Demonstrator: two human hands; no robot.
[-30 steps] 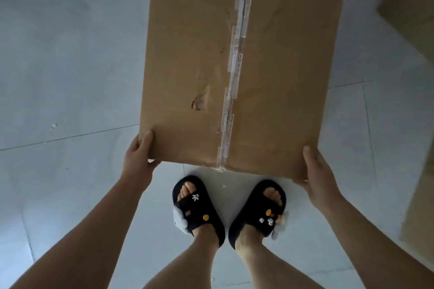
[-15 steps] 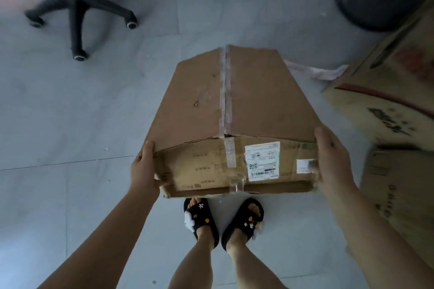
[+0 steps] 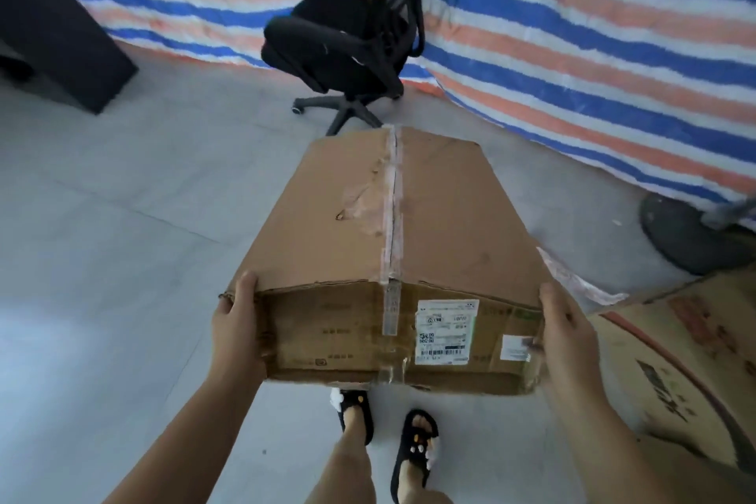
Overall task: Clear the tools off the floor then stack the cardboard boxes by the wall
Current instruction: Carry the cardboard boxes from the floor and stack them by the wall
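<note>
Box (image 3: 392, 241) between hands (image 3: 237, 331) — lifted.

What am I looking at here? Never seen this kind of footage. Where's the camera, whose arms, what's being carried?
There is no robot. A person wears a wide-angle camera on the head, looking forward and down, so the arms coming in from the bottom edge are the wearer's own.

The left hand and the right hand each grip one end of a taped cardboard box, holding it above the floor. A white shipping label faces the camera. The wearer's feet in black sandals show under the box.

Ahead stands a black office chair in front of a striped tarp. At the right edge lies another box with printing on it, and beyond it a dark round base; what that belongs to is cut off. A dark piece of furniture is at top left. No tools are visible.
</note>
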